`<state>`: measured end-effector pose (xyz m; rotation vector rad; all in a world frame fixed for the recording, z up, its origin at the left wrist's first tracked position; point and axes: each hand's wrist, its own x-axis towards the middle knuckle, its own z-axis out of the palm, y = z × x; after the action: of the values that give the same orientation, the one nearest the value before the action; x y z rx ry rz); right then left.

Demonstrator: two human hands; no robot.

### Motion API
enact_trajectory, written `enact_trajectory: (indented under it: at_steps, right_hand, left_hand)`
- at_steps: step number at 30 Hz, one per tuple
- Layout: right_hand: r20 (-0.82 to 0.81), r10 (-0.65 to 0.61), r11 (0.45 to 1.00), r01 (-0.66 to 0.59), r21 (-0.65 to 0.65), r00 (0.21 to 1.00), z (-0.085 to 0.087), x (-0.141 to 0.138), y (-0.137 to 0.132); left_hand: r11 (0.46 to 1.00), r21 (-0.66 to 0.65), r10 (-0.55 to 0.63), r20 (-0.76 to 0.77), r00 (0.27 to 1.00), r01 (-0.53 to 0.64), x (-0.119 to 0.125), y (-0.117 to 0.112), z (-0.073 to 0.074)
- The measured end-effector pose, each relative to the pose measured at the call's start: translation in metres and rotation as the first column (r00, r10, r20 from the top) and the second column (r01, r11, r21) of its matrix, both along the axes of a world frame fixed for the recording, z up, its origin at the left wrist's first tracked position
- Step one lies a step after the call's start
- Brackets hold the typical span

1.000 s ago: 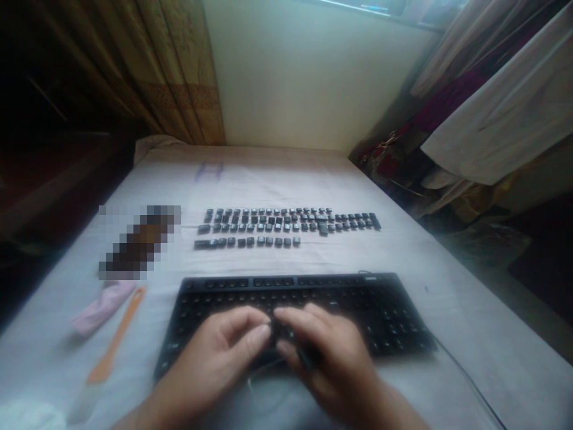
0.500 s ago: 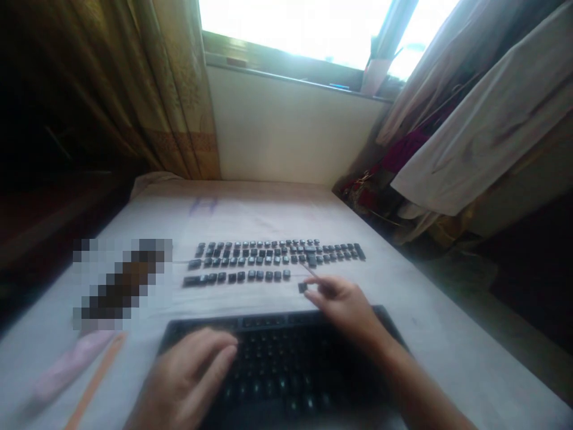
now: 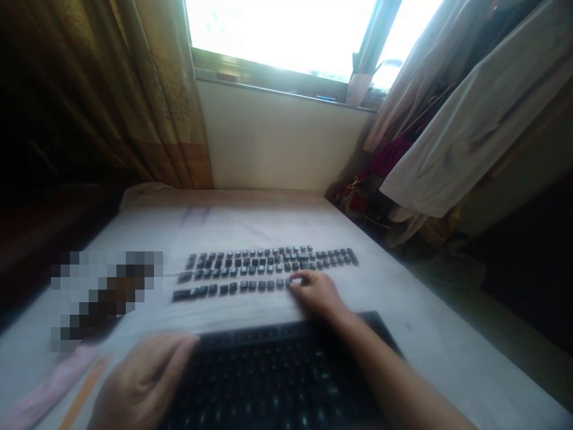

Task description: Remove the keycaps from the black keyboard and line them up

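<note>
My left hand [image 3: 143, 376], fingers loosely curled, overlaps the left end of a flat black plastic keyboard [image 3: 268, 370], perhaps to steady it; I cannot tell whether it grips anything. Beyond both, small black plastic keycaps [image 3: 244, 286] lie in rows on a pale cloth sheet [image 3: 250, 221], likely spaced to keep their order. My right hand [image 3: 320, 292], past the keyboard, has thumb and forefinger nearly together at the front row's right end; blur hides whether they hold a keycap.
</note>
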<state>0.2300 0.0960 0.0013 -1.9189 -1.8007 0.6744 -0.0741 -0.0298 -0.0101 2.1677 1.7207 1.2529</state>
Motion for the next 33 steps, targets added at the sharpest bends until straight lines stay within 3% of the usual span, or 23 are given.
enact_trajectory:
  at_steps: [13, 18, 23, 26, 28, 31, 33]
  right_hand:
    - [0.037, 0.003, 1.000, -0.003, 0.006, 0.999, -0.002, -0.001, 0.001]
    - [-0.053, -0.001, 0.999, 0.003, 0.045, 0.999, 0.000, 0.003, 0.002]
    - [-0.234, 0.022, 0.993, 0.006, 0.118, 0.972, 0.013, 0.015, -0.007]
    - [-0.378, -0.008, 0.987, 0.068, 0.146, 0.926, 0.023, 0.026, -0.027]
    - [-0.485, -0.023, 0.977, 0.122, 0.173, 0.874, 0.028, 0.033, -0.045]
    - [-0.503, -0.025, 0.970, 0.142, 0.196, 0.864, 0.029, 0.041, -0.072]
    - [-0.484, -0.004, 0.976, 0.108, 0.187, 0.875, 0.025, 0.046, -0.087]
  left_hand:
    - [1.000, -0.012, 0.015, -0.009, 1.000, -0.015, -0.004, 0.000, 0.001]
    - [0.998, -0.037, 0.043, -0.041, 0.998, -0.045, -0.010, 0.001, -0.003]
    - [0.982, -0.111, 0.143, -0.089, 0.986, -0.152, -0.017, 0.005, -0.008]
    - [0.947, -0.241, 0.196, -0.086, 0.977, -0.211, -0.021, 0.009, -0.011]
    - [0.896, -0.363, 0.256, -0.049, 0.966, -0.256, -0.023, 0.012, -0.013]
    - [0.813, -0.499, 0.363, 0.036, 0.931, -0.298, -0.023, 0.014, -0.015]
    - [0.786, -0.539, 0.400, 0.068, 0.914, -0.303, -0.023, 0.014, -0.016]
